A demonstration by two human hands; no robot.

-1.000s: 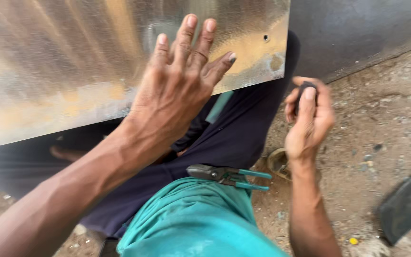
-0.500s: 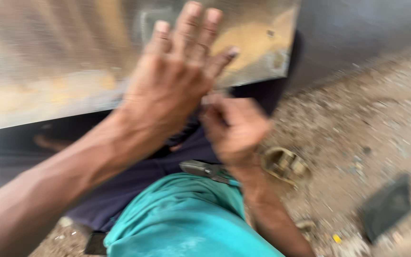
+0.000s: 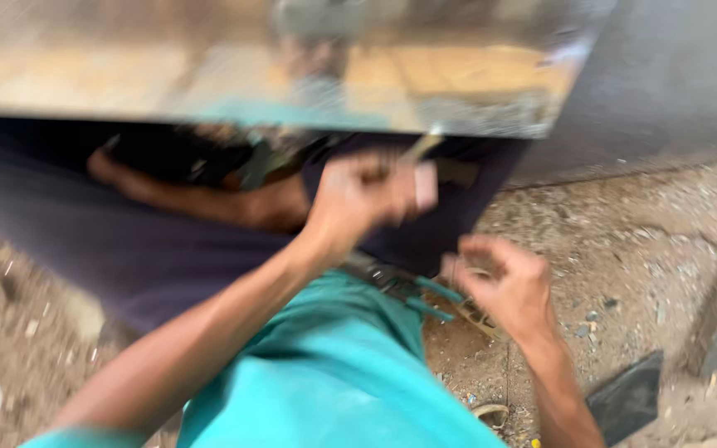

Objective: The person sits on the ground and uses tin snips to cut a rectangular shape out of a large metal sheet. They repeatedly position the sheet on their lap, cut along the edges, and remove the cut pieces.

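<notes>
a view down from the head, blurred by motion; a large shiny metal sheet [image 3: 292, 75] fills the far part of the scene, its near edge running left to right above the person's lap; the left hand [image 3: 371, 195] is raised at the centre just below that edge, curled into a loose fist, and whether it grips anything is too blurred to tell; a thin pale stick-like shape rises from it toward the sheet's edge; the right hand [image 3: 504, 282] hangs lower and to the right, fingers half open and bent, holding nothing that can be made out; just left of it, pliers [image 3: 400, 286] with teal handles lie on the person's teal-clad leg [image 3: 325, 373], near the dark fabric of the lap; under the right hand sits a round brownish object, unclear; to the right is dusty, gritty ground [image 3: 624, 241] strewn with small chips; a dark flat piece [image 3: 628, 398] lies at the near right.
</notes>
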